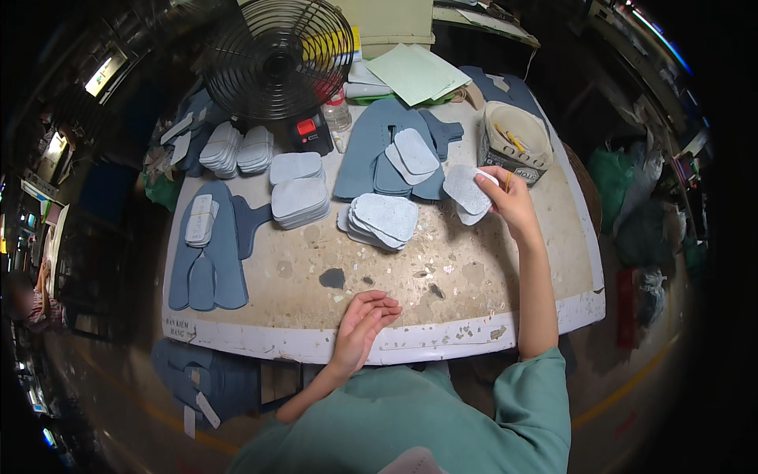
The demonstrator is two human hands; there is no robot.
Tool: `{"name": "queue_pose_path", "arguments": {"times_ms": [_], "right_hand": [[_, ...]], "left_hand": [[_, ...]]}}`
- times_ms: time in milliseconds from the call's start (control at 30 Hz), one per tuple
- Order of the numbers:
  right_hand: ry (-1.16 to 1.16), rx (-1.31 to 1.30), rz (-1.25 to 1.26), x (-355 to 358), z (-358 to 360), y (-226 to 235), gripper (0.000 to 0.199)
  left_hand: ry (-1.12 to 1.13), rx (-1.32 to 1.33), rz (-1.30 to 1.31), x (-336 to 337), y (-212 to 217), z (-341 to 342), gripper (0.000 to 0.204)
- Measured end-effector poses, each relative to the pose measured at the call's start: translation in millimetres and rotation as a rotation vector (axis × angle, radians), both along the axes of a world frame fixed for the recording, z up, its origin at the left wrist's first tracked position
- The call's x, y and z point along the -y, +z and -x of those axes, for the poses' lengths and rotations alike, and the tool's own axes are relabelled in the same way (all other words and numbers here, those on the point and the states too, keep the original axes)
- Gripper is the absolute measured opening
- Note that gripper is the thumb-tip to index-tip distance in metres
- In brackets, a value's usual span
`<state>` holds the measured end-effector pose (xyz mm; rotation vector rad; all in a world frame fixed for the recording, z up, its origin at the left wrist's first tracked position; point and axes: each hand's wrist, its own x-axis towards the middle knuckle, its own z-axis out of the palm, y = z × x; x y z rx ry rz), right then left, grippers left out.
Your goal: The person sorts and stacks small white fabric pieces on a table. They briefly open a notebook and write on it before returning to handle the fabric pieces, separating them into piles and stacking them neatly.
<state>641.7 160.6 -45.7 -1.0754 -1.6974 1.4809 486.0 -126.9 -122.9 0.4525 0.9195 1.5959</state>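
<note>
My right hand (512, 204) is closed on a few thin, pale grey pads with rounded corners (464, 186), raised at the right side of the table; their lower edges fan apart. My left hand (365, 328) rests near the table's front edge, fingers loosely stretched, with nothing in it. Ahead of it lies a fanned pile of similar pads (387, 217). A taller, neater stack (300, 204) stands to its left. More pads (414, 155) lie on large blue-grey cut pieces (363, 150) at the middle back.
At the left, blue-grey pieces (229, 265) bear a banded bundle of pads (201, 221). Behind are two more pad stacks (221, 150), a black fan (278, 63), a bottle (337, 114) and green paper sheets (410, 75). A container with a pencil (515, 146) stands back right.
</note>
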Motion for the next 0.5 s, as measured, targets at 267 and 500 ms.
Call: {"name": "queue_pose_path", "arguments": {"times_ms": [267,500], "right_hand": [[-0.016,-0.02,-0.169,-28,13,-28,0.047],[0.073,0.768,-0.836,-15,-4,-46,0.048]], "left_hand": [[0.005,-0.186,-0.217,7,20,8,0.028],[0.751,-0.911,-1.757,98,213,45,0.023]]}}
